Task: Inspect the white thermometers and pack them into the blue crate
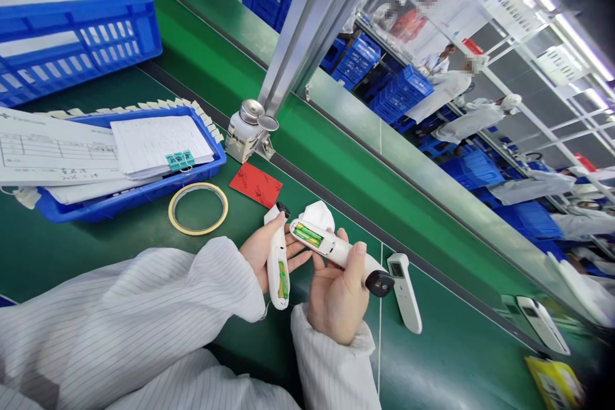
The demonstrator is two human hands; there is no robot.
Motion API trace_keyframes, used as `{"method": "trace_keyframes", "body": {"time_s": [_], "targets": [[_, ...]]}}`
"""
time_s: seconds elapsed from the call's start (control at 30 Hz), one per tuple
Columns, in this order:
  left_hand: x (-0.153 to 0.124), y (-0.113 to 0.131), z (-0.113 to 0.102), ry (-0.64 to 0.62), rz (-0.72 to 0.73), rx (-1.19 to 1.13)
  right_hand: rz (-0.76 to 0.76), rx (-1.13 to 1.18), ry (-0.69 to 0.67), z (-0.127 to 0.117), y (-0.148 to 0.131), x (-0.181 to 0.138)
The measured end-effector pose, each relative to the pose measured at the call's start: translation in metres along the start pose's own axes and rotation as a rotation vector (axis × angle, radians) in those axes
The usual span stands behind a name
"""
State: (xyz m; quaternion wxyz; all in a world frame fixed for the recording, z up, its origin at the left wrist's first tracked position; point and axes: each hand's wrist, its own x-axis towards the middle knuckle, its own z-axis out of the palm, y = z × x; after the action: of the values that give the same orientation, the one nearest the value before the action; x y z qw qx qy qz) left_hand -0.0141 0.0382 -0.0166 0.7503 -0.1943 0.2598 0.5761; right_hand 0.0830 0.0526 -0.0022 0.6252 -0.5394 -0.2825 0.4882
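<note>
- Head view: grasps infrared thermometer (pixel 277 255) in left hand (pixel 258 251), second infrared thermometer (pixel 340 252) in right hand (pixel 337 305).
- Could spill uncovered green batteries (pixel 309 234) on tipping.
- Could knock both together, held this close.

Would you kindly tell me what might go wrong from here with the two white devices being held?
1. The white, black-tipped plastic device in the left hand and the matching device in the right hand have uncovered compartments, so the green cylindrical batteries might drop out if tipped.
2. The matching device's black end is close to the white plastic device with a small screen on the green table and could knock it.
</note>
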Motion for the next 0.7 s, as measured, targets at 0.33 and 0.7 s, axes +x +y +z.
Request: {"method": "trace_keyframes", "body": {"time_s": [0.33, 0.7], "targets": [[-0.003, 0.003, 0.006, -0.024, -0.040, -0.052, -0.767, -0.213, -0.520, -0.018, 0.015, -0.014], [-0.007, 0.001, 0.013, 0.042, 0.207, 0.110, -0.391, -0.471, -0.828, -0.059, 0.020, -0.002]]}}
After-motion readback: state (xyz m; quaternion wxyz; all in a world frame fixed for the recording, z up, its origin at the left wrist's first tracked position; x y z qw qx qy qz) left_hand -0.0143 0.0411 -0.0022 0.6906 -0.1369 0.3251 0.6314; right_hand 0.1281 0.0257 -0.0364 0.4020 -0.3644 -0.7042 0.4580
